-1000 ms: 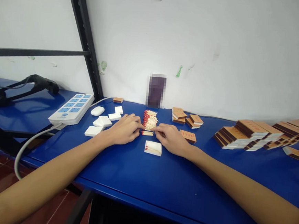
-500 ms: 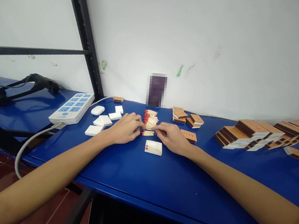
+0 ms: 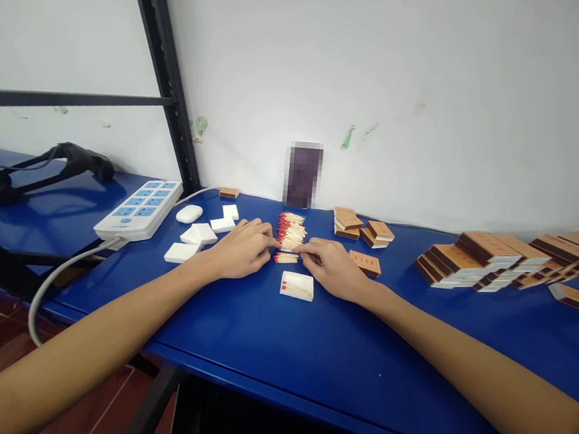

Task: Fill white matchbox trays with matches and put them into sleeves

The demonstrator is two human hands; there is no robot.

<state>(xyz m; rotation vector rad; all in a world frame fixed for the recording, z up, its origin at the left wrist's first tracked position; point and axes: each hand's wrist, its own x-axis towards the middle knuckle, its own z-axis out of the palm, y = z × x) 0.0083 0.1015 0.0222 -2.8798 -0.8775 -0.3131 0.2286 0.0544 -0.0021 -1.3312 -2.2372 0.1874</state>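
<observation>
A pile of red-tipped matches (image 3: 290, 231) lies on the blue table (image 3: 269, 349) near the wall. My left hand (image 3: 241, 249) rests at the pile's left side, fingers curled and pinching at matches. From the right, my right hand (image 3: 332, 265) does the same with pinched fingertips. Between the two hands lies a small separate bunch of matches (image 3: 285, 258). In front of it a white open tray (image 3: 297, 286) holds a few matches.
Several white empty trays (image 3: 198, 235) lie to the left, beside a white power strip (image 3: 139, 208) with its cable and a small white case (image 3: 189, 214). Brown matchbox sleeves (image 3: 363, 233) lie to the right; stacks of matchboxes (image 3: 496, 260) sit far right. A black shelf post (image 3: 165, 77) rises behind.
Almost nothing: both hands stay at the match pile, with only slight finger movement on the matches.
</observation>
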